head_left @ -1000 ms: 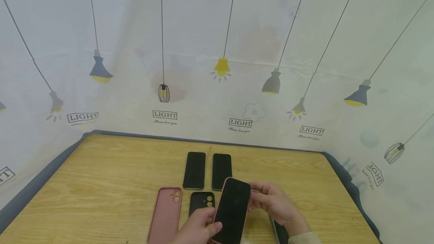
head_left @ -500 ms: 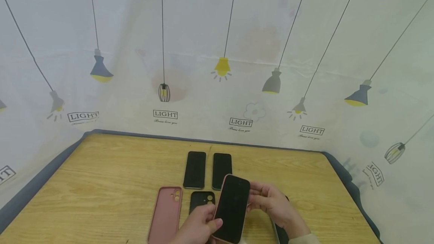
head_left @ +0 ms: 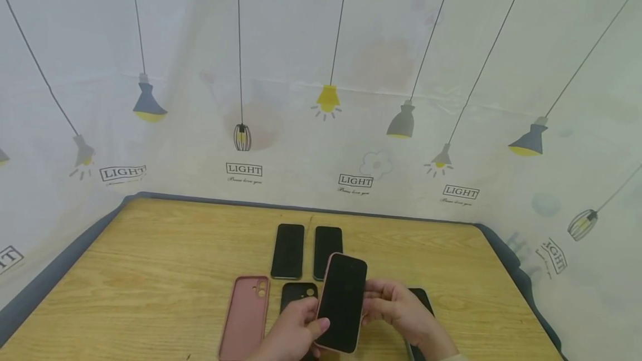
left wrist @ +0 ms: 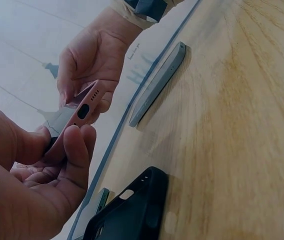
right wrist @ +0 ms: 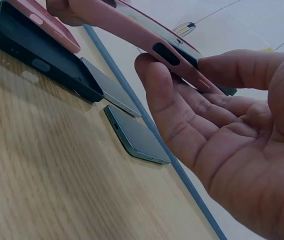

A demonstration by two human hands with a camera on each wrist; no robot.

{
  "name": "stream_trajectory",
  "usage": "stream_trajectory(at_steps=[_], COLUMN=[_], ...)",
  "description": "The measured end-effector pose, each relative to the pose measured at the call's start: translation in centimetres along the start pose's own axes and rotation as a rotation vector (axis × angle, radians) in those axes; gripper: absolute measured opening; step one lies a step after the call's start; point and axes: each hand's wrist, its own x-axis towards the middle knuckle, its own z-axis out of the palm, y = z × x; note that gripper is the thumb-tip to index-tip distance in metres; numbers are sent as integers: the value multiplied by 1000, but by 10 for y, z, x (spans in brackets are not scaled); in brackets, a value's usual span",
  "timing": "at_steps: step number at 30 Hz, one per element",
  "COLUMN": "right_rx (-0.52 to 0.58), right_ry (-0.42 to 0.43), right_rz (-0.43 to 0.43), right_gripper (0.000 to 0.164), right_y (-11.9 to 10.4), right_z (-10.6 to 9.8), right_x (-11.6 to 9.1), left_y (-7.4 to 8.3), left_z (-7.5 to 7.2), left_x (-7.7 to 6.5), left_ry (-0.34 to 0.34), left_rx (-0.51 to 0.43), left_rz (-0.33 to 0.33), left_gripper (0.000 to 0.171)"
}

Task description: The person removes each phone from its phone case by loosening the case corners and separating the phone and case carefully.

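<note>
A black-screened phone [head_left: 343,302] sits in a pink phone case [left wrist: 83,111], held up off the table and tilted. My left hand [head_left: 296,327] grips its lower left, thumb over the front and fingers behind. My right hand [head_left: 396,305] pinches its right edge, thumb on the phone side and fingers under the case [right wrist: 157,47]. In the right wrist view, a dark green phone corner [right wrist: 228,91] shows past the case's edge near the thumb. Below the left hand lies a black phone case [head_left: 300,291], partly hidden by it.
An empty pink case [head_left: 246,316] lies at the left on the wooden table [head_left: 150,272]. Two phones, one left [head_left: 288,251] and one right [head_left: 328,244], lie farther back. Another phone [head_left: 422,301] lies under the right forearm. A printed curtain [head_left: 301,43] stands behind the table.
Both hands have raised the phone and pink case slightly away from me. My right hand has slid lower along the right edge, uncovering more of the phone on the right.
</note>
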Motion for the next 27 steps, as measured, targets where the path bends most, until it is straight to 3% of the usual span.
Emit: stream_trajectory(at_steps=[27], right_rx=[19], right_ry=[23], right_rz=[109], right_gripper=[39], right_y=[7], right_z=[17], right_x=[-7], left_y=[0], left_z=[0], left_x=[5], left_ry=[41], left_rx=[4], left_rz=[9], left_gripper=[16])
